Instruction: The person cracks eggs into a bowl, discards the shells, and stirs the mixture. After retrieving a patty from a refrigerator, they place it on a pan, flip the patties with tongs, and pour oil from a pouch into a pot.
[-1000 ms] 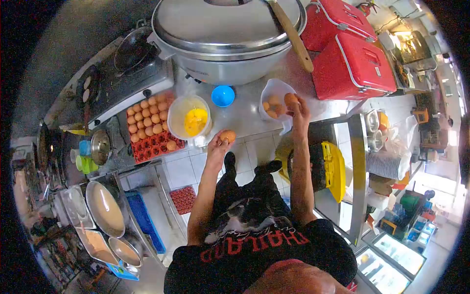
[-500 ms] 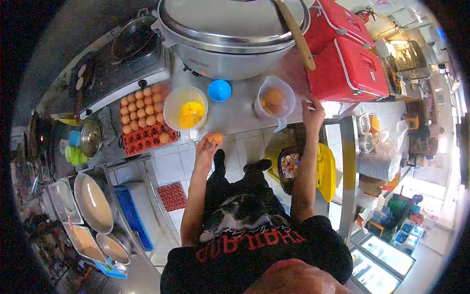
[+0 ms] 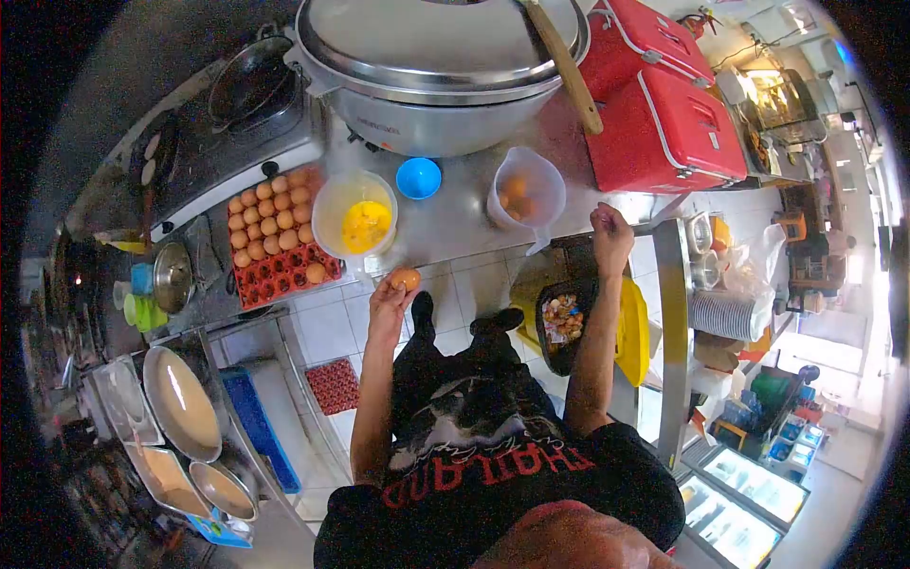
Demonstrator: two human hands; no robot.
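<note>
My left hand (image 3: 389, 302) is closed around a brown egg (image 3: 406, 279), just off the counter's front edge. Above it on the counter stands a translucent jug (image 3: 328, 211) with yolks and raw egg (image 3: 366, 226) inside. My right hand (image 3: 612, 243) is off the counter edge at the right, fingers loosely curled and apart, with nothing visible in them. Nearest to it is a second translucent jug (image 3: 548, 201) holding several brown eggs (image 3: 518, 196). A red egg tray (image 3: 261, 289) at the left has several whole eggs and bare hollows. Between the jugs sits a small blue bowl (image 3: 418, 178).
A large lidded cooker (image 3: 417, 119) with a wooden-handled tool (image 3: 567, 71) on top stands behind. Red cool boxes (image 3: 664, 133) are at the right. Below the counter, a bin with a yellow lid (image 3: 633, 332) holds shells (image 3: 563, 318). Pans of pale liquid (image 3: 180, 398) stand lower left.
My right hand has drawn back from the counter edge beside the right jug, its fingers curling in. My left hand still holds the egg, a little lower and further left.
</note>
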